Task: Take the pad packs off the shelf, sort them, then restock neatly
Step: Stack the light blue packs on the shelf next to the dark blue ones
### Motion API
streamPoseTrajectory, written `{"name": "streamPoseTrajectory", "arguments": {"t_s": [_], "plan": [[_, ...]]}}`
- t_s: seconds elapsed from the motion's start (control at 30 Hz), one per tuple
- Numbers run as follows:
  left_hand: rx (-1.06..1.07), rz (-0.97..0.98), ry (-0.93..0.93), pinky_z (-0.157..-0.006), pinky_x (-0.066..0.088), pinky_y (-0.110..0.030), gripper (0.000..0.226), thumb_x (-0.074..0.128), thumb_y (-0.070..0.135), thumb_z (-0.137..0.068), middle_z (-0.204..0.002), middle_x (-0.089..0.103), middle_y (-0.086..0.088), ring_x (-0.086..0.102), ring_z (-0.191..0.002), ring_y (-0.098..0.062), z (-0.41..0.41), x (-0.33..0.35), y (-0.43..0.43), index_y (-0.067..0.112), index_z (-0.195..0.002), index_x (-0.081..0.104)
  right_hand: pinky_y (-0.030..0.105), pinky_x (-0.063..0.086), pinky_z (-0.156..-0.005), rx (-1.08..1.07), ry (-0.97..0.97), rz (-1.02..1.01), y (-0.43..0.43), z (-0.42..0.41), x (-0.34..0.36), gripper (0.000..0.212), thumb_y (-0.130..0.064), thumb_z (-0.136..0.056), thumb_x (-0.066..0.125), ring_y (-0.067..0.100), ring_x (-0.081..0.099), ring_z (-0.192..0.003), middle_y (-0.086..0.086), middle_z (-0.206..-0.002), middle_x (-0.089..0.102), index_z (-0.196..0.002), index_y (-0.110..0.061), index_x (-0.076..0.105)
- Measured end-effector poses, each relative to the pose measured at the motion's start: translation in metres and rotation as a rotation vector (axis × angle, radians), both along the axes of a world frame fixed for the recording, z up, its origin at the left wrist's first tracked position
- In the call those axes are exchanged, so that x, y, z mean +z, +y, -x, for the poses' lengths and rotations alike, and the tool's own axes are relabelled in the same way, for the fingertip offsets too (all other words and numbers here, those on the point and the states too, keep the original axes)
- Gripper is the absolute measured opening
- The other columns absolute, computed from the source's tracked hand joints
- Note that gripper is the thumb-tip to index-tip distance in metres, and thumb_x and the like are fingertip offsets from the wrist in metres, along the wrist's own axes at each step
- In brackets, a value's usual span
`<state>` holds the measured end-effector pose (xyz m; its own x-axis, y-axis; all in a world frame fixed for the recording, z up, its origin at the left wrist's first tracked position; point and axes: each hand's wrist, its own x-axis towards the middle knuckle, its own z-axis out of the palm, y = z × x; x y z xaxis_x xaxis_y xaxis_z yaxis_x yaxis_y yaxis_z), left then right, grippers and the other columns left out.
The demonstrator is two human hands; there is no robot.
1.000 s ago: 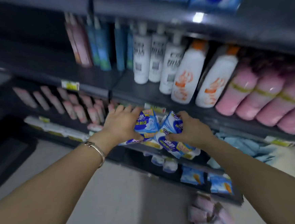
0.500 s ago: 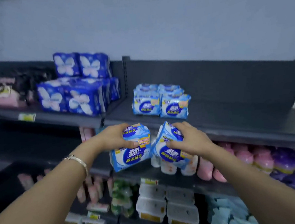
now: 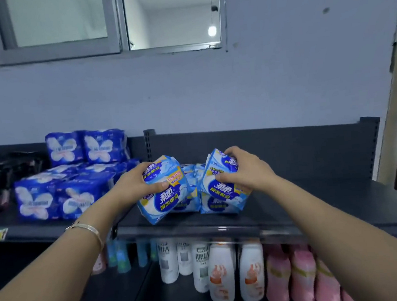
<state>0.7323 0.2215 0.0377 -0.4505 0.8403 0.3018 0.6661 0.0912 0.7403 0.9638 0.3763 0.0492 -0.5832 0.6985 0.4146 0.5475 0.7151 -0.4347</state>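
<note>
Blue-white pad packs [image 3: 165, 195] raised to shelf [image 3: 315, 203]; left hand [image 3: 136, 186] grips one, right hand [image 3: 244, 170] another

Before you, a dark grey top shelf [image 3: 315, 203] carries a small stack of light-blue pad packs [image 3: 217, 207] near its middle. On the section to your left, dark-blue butterfly packs [image 3: 77, 197] sit stacked. The lower shelf [image 3: 123, 289] holds white bottles [image 3: 220, 272] beside pink packs [image 3: 302, 277].

Glossy plastic pad packs [image 3: 165, 195] on a matt metal shelf [image 3: 292, 204].
</note>
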Motion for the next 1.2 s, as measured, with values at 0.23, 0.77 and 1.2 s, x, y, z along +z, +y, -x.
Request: {"name": "streamPoseTrajectory", "arguments": {"t_s": [0.23, 0.77, 1.2], "plan": [[0.154, -0.082, 0.161, -0.083, 0.052, -0.033, 0.078, 0.069, 0.063, -0.042, -0.097, 0.068, 0.006, 0.065, -0.090, -0.014, 0.027, 0.042, 0.058, 0.028, -0.111, 0.055, 0.044, 0.044, -0.095, -0.020, 0.037, -0.081, 0.081, 0.027, 0.043, 0.064, -0.057, -0.069, 0.071, 0.017, 0.059, -0.105, -0.015, -0.115, 0.060, -0.123, -0.035, 0.045], [0.137, 0.038, 0.281, -0.092, 0.050, -0.042, 0.082, 0.076, 0.053, -0.059, -0.115, 0.063, 0.000, 0.061, -0.101, -0.020, 0.112, 0.047, 0.182, 0.021, -0.130, 0.048, 0.047, 0.044, -0.095, 0.032, -0.125, -0.152, 0.180, 0.132, 0.042, 0.072, -0.054, -0.074, 0.070, 0.021, 0.055, -0.112, -0.005, -0.127, 0.053, -0.134, -0.030, 0.038], [-0.199, 0.304, 0.409, -0.090, 0.048, -0.030, 0.073, 0.078, 0.037, -0.074, -0.123, 0.059, -0.003, 0.060, -0.105, -0.018, 0.185, 0.043, 0.266, 0.017, -0.135, 0.042, 0.045, 0.030, -0.098, -0.031, -0.292, -0.039, 0.215, 0.204, 0.027, 0.065, -0.047, -0.078, 0.070, 0.020, 0.044, -0.123, -0.008, -0.126, 0.056, -0.134, -0.034, 0.040]]}}
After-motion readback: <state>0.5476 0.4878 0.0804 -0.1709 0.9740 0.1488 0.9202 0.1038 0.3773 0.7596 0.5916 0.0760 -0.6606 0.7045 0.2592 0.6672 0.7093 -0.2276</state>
